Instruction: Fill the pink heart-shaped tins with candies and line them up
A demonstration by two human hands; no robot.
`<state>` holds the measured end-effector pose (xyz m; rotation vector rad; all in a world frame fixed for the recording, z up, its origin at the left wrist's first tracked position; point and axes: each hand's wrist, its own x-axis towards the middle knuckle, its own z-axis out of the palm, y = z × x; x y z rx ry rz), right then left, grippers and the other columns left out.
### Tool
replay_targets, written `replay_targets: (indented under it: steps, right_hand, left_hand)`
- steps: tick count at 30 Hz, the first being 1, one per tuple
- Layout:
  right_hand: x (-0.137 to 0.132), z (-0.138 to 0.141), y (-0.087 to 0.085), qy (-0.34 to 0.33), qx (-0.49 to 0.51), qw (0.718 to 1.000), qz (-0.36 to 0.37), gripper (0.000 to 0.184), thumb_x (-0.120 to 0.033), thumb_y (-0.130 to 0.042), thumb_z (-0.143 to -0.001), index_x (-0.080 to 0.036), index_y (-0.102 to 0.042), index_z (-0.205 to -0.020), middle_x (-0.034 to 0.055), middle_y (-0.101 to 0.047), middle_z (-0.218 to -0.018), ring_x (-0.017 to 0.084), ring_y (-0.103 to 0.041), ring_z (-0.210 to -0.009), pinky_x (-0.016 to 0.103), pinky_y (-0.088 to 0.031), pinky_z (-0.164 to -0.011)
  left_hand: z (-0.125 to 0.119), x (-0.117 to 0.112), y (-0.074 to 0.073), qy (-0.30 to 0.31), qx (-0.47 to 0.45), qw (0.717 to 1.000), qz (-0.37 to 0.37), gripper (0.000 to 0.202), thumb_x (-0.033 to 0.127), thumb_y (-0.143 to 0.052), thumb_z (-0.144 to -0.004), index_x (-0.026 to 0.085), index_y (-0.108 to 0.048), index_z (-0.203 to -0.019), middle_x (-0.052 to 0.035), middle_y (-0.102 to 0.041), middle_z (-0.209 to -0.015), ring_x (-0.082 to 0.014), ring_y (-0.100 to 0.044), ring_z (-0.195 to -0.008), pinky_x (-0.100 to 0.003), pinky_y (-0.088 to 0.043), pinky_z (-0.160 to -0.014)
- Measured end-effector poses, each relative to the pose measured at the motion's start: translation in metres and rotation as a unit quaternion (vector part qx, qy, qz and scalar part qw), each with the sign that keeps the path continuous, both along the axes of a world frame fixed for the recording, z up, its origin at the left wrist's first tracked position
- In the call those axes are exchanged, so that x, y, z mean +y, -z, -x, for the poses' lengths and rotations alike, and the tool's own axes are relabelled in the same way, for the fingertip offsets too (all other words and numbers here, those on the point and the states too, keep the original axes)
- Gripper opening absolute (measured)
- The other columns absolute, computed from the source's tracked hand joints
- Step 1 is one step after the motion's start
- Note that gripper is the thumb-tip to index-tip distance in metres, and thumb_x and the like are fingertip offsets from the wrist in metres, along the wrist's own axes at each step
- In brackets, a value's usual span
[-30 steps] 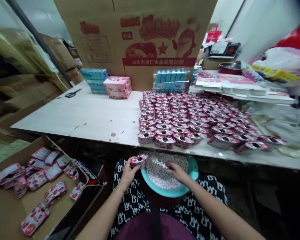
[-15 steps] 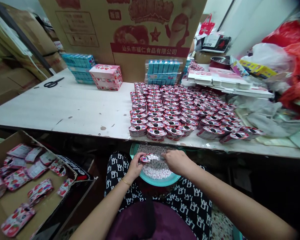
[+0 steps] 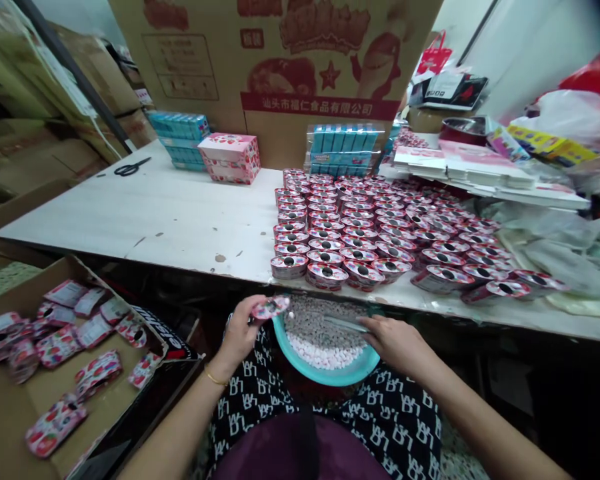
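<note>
Between the fingers of my left hand (image 3: 241, 330) is a small oval container (image 3: 273, 307) with a pink and red print, held just over the basin's left rim. My right hand (image 3: 397, 340) grips the end of a thin, pale, scoop-like tool (image 3: 343, 324), which reaches left over the basin; its exact shape is blurred. A turquoise basin (image 3: 325, 379) rests between my knees, holding many small white and pinkish candies (image 3: 320, 352). Rows of matching oval containers (image 3: 327, 273), each with a dark round hole on top, stand on the table above it.
The white table (image 3: 180, 227) carries scissors (image 3: 131, 167), a pink box (image 3: 230, 158) and blue packs (image 3: 343, 148). A big carton (image 3: 280, 133) stands behind. Several containers lie in the open cardboard box (image 3: 10, 423) on the left. Stacked card (image 3: 460, 167) and plastic bags are at right.
My left hand has moved left and up with the container, away from the tool. My right hand has shifted right and slightly down with the tool. The view has shifted a little.
</note>
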<state>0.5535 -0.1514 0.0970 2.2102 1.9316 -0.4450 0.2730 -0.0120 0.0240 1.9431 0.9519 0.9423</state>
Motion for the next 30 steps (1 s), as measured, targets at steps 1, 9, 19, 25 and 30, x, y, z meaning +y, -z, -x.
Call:
replay_targets:
  steps: [1, 9, 19, 25, 30]
  right_hand:
    - [-0.005, -0.004, 0.007, 0.011, 0.012, 1.0, 0.006, 0.035, -0.028, -0.034, -0.082, -0.025, -0.053, -0.111, 0.006, -0.062, -0.099, 0.021, -0.06, -0.085, 0.031, -0.044, -0.069]
    - [-0.017, -0.006, 0.063, 0.044, 0.13, 0.99, 0.019, 0.036, -0.029, -0.036, -0.08, -0.025, -0.055, -0.111, 0.0056, -0.061, -0.104, 0.022, -0.056, -0.097, 0.031, -0.041, -0.08]
    - [-0.008, -0.024, 0.117, 0.035, 0.123, 0.99, 0.061, 0.035, -0.023, -0.036, -0.079, -0.019, -0.055, -0.108, 0.0105, -0.06, -0.106, 0.022, -0.056, -0.098, 0.031, -0.04, -0.082]
    - [0.012, 0.004, 0.113, 0.047, 0.138, 0.989, 0.012, 0.032, -0.028, -0.037, -0.081, -0.018, -0.055, -0.106, 0.0085, -0.062, -0.101, 0.021, -0.057, -0.093, 0.03, -0.041, -0.078]
    - [0.054, 0.095, 0.099, -0.015, 0.24, 0.967, -0.085, 0.039, -0.03, -0.036, -0.083, -0.02, -0.046, -0.119, 0.0077, -0.057, -0.112, 0.019, -0.054, -0.099, 0.029, -0.04, -0.083]
  left_hand:
    - [0.01, 0.012, -0.009, -0.037, -0.006, 0.999, 0.001, 0.034, 0.02, -0.053, -0.074, 0.02, -0.049, -0.108, -0.0062, -0.055, -0.109, -0.0187, -0.051, -0.1, -0.037, -0.037, -0.092]
    - [-0.011, 0.127, -0.021, -0.063, -0.045, 0.996, 0.049, 0.042, 0.026, -0.06, -0.068, 0.015, -0.047, -0.106, -0.0084, -0.058, -0.103, -0.0185, -0.055, -0.096, -0.036, -0.039, -0.09]
    - [0.067, 0.117, -0.022, -0.29, -0.019, 0.955, -0.057, 0.033, 0.03, -0.048, -0.077, 0.013, -0.051, -0.105, -0.0087, -0.056, -0.097, -0.014, -0.055, -0.082, -0.03, -0.045, -0.078]
    - [0.16, 0.029, 0.004, -0.374, 0.12, 0.916, -0.082, 0.028, 0.034, -0.049, -0.075, 0.014, -0.056, -0.092, -0.0047, -0.054, -0.088, -0.0147, -0.053, -0.078, -0.03, -0.046, -0.075]
    - [0.212, 0.006, 0.02, -0.46, 0.183, 0.868, -0.029, 0.039, 0.043, -0.047, -0.073, 0.014, -0.054, -0.098, -0.0065, -0.054, -0.09, -0.0173, -0.054, -0.076, -0.033, -0.047, -0.072]
